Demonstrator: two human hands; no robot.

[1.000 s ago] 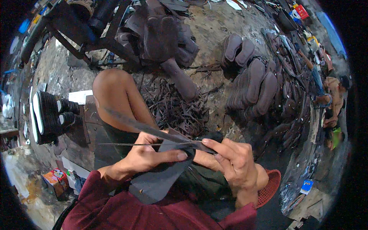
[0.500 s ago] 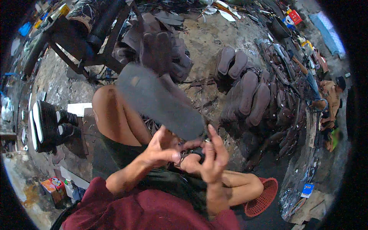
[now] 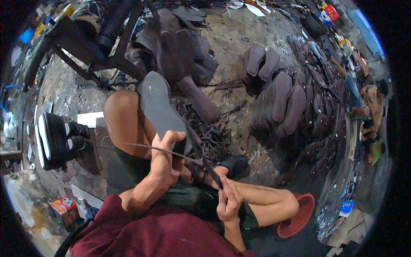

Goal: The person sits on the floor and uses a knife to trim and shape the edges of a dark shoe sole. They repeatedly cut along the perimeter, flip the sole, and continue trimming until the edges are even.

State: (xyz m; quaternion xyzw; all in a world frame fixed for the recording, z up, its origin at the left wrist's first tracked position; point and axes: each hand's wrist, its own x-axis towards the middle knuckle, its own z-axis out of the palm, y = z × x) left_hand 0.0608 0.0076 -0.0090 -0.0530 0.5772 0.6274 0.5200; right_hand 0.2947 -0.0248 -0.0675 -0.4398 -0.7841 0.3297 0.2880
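Observation:
My left hand (image 3: 165, 156) is closed on the near end of a grey shoe sole (image 3: 158, 105), which slants up and away past my knee. A small yellowish mark shows near the sole's far end. Lower and to the right, my right hand (image 3: 229, 201) pinches the end of a long dark strip (image 3: 209, 169) that runs up along the sole's right edge. Whether this strip is still joined to the sole, I cannot tell. A thinner strip (image 3: 145, 146) crosses in front of my left hand. Any tool within my right fingers is hidden.
Brown soles (image 3: 175, 55) are piled ahead, beside a black metal frame (image 3: 90, 55). More stacked soles (image 3: 280, 96) stand to the right. Dark scraps (image 3: 214, 135) litter the floor. Striped black-and-white sandals (image 3: 51, 139) lie left, a red basket (image 3: 297, 216) right. Another person (image 3: 370, 111) sits far right.
The sole has swung more upright, its near end moving left with my left hand. My right hand has come down toward me, and the dark strip now stretches out from the sole's edge.

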